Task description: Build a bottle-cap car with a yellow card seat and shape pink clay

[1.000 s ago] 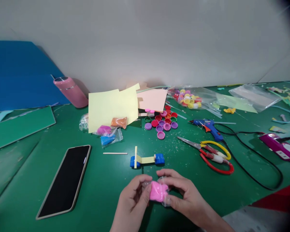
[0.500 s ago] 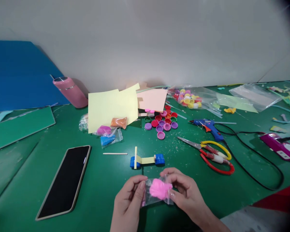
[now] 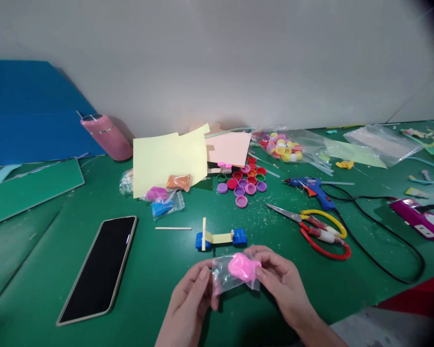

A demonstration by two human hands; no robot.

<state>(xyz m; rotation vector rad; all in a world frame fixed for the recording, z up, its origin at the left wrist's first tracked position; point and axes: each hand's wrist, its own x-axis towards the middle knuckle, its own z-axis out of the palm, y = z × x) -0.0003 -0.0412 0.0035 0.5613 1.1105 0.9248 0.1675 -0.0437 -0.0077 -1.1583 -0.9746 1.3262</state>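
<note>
A small clear plastic bag (image 3: 224, 275) with a lump of bright pink clay (image 3: 242, 267) inside is stretched between both hands. My left hand (image 3: 191, 294) pinches the bag's left end between thumb and fingers. At the other end, my right hand (image 3: 280, 279) grips the bag beside the clay, thumb in front. Just beyond the hands lies a small piece made of two blue parts (image 3: 239, 237) joined by a pale yellow strip (image 3: 222, 238), with an upright stick (image 3: 204, 234) at its left. A thin white stick (image 3: 173, 228) lies to the left of it.
A phone (image 3: 99, 270) lies at left. Scissors (image 3: 321, 233), a blue glue gun (image 3: 313, 189) and its black cord are at right. Coloured bottle caps (image 3: 241, 201), bagged clay (image 3: 162, 208), yellow paper (image 3: 169, 156) and a pink bottle (image 3: 108, 137) stand farther back.
The bag has risen slightly away from me, and the pink clay has shifted a little right. My left hand has drawn slightly left, showing more of the bag.
</note>
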